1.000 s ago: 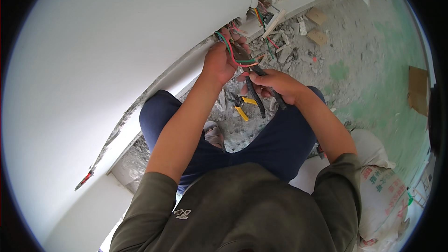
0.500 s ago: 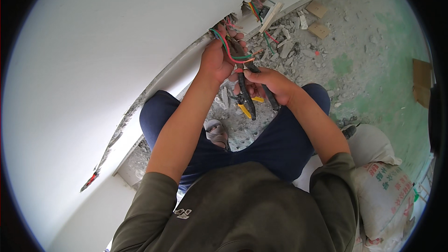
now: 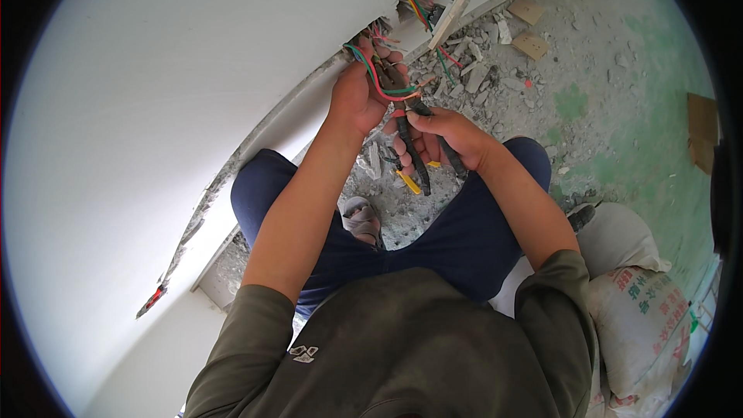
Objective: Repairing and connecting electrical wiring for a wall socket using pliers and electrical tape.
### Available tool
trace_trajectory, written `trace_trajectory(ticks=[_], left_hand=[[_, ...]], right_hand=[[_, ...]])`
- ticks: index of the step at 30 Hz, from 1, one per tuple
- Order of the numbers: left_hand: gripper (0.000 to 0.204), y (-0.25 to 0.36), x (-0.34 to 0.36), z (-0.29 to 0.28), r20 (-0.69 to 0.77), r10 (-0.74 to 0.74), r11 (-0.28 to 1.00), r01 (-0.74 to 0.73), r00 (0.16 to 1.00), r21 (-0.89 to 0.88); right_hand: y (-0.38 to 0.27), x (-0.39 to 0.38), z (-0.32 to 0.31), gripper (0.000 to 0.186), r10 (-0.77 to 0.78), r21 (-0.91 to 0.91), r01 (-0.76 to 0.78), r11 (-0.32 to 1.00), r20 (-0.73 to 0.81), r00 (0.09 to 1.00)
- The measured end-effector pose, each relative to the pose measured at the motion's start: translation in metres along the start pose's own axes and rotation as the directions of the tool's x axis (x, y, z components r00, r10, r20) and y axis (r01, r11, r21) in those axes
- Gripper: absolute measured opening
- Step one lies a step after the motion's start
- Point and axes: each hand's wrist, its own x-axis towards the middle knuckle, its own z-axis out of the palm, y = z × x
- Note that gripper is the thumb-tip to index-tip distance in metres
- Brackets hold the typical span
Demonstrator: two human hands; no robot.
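Observation:
My left hand (image 3: pixel 359 99) is closed around a bundle of red and green electrical wires (image 3: pixel 379 87) that come out of a hole at the foot of the wall. Its fingers reach behind the dark head of a pair of pliers (image 3: pixel 411 147). Bare copper shows at the wire ends, beside the pliers' pivot. My right hand (image 3: pixel 451 138) grips the black-wrapped handles, thumb over the right one and fingertips at the left one. Whether the jaws bite on a wire is hidden by my left hand. Below the pliers is a yellow-handled tool (image 3: pixel 409 182), partly covered.
Broken plaster (image 3: pixel 476 73) litters the floor by the wall. More wires (image 3: pixel 419 13) hang from a second opening, next to a pale switch plate (image 3: pixel 449 23). Cardboard pieces (image 3: pixel 529 46) lie beyond. Filled sacks (image 3: pixel 638 325) stand at my right, and a red-handled tool (image 3: pixel 152 302) is at far left.
The plier handles have swung slightly to the right, with the left handle nearer the right one. The copper wire ends have shifted a little. Both hands keep their hold.

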Motion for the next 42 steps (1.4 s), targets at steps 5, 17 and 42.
trace_trajectory(ticks=[5, 17, 42], left_hand=[[0.036, 0.001, -0.001, -0.001, -0.003, -0.003, 1.0, 0.003, 1.0, 0.016], [0.034, 0.001, 0.001, -0.003, 0.051, -0.022, 0.999, 0.023, 0.998, -0.032], [0.041, -0.002, 0.002, 0.002, 0.003, 0.032, 0.999, -0.032, 0.999, 0.042]], right_hand=[[-0.001, -0.001, 0.008, 0.042, -0.013, -0.045, 0.012, 0.999, -0.02, 1.0], [0.003, 0.002, 0.011, 0.035, 0.008, 0.139, -0.015, 0.99, 0.056, 0.998], [0.011, -0.007, -0.001, 0.036, -0.417, -0.839, -0.153, 0.523, -0.408, 0.812]])
